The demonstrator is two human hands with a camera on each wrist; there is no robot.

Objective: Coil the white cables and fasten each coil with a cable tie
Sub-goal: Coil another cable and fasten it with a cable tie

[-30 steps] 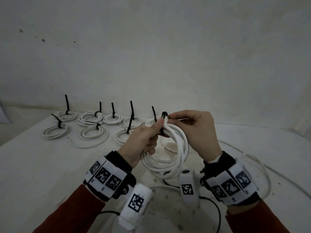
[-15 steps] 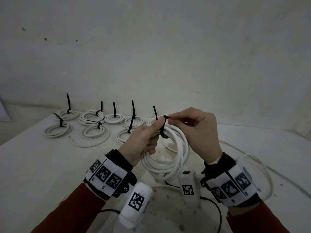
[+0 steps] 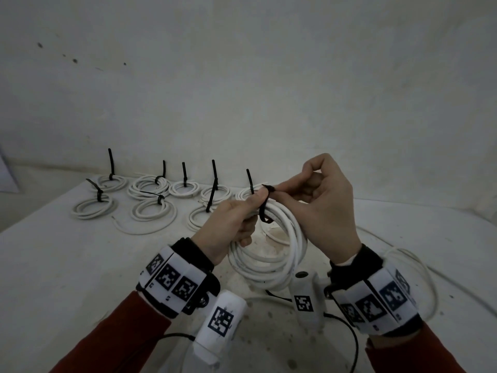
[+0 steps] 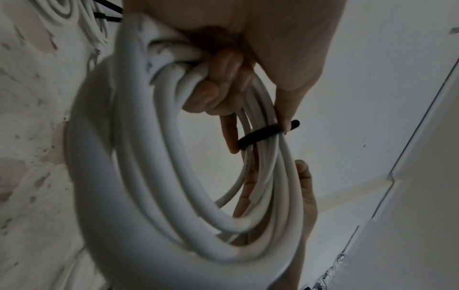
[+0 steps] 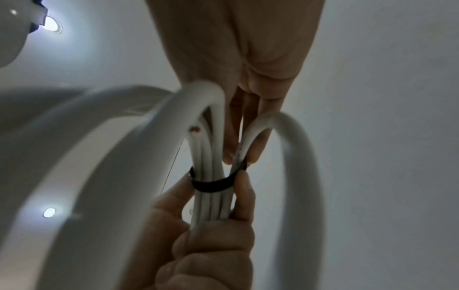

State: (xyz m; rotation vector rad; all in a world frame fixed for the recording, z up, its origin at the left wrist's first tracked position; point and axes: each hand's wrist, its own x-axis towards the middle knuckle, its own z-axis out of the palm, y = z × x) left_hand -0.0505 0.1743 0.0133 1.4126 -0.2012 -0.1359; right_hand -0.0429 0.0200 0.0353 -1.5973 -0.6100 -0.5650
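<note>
My left hand (image 3: pixel 231 224) is wrapped round the top of the white coil (image 3: pixel 271 254), fingers curled through the loop and thumb pressing the strands together, holding it up off the table (image 3: pixel 53 265). My right hand (image 3: pixel 320 208) is pinching the end of the black cable tie (image 3: pixel 265 204) between thumb and forefinger, just above the bundle; the other fingers are loosely curled. On the right wrist view the tie (image 5: pixel 213 184) bands the strands, though one strand (image 5: pixel 248 141) bows out to the side and I can't tell whether it's inside the loop.

This cable looks light but springy to me. It's stiff enough to hold a round shape, and it will likely fan open if the grip slackens. So the place to hold is right beside the tie, where the strands are squeezed flat. The jacket looks smooth and the tie could creep along it until cinched. The tie itself is thin and slick; a fingertip pinch near its end seems right.

Beyond, the finished coils (image 3: pixel 150 208) lie in rows at the back of the table, tie tails sticking up, and loose white cable (image 3: pixel 419 267) trails at the right.
</note>
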